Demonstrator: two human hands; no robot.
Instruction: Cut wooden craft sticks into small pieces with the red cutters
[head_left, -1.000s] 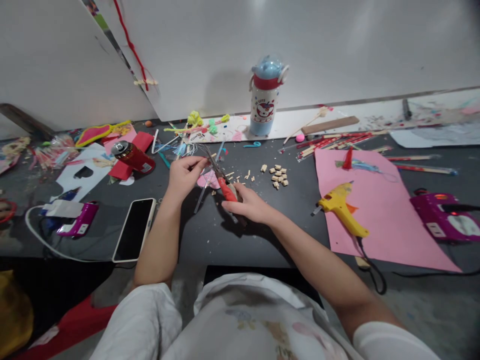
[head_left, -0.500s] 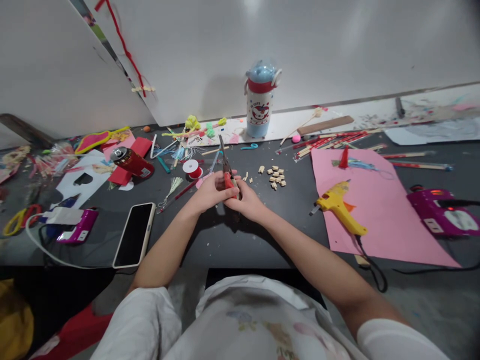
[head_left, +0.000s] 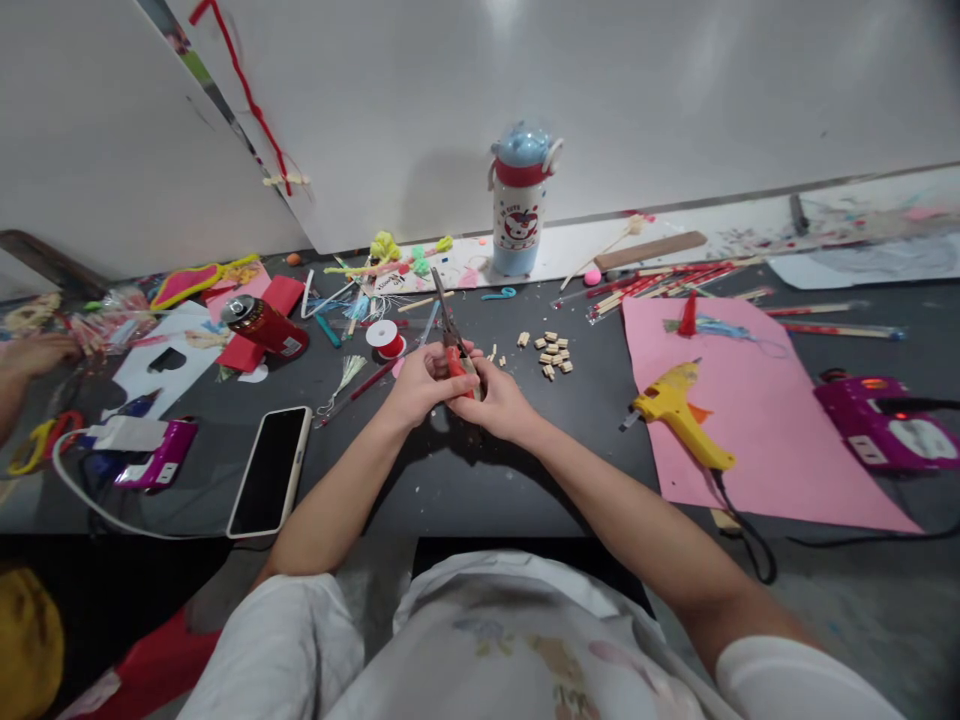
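Note:
Both my hands meet at the middle of the dark table (head_left: 450, 480). My right hand (head_left: 501, 400) grips the red handles of a pair of pliers (head_left: 450, 335), whose metal jaws point away from me and up. My left hand (head_left: 420, 385) is closed against the same handles from the left. Just beyond the jaws lie a red ribbon spool (head_left: 386, 338), thin sticks and a small heap of cut wooden bits (head_left: 553, 352).
A phone (head_left: 270, 468) lies to the left, with a purple device and white cable (head_left: 154, 450) beside it. A red can (head_left: 262, 322) lies on its side. A yellow glue gun (head_left: 679, 412) rests on pink paper (head_left: 757, 420). A bottle (head_left: 517, 200) stands at the wall. Another person's hand (head_left: 34, 355) shows at far left.
My left hand let go of the thin stick it held at the jaws and came to the plier handles. The pliers swung upright. Another person's hand has appeared at the far left.

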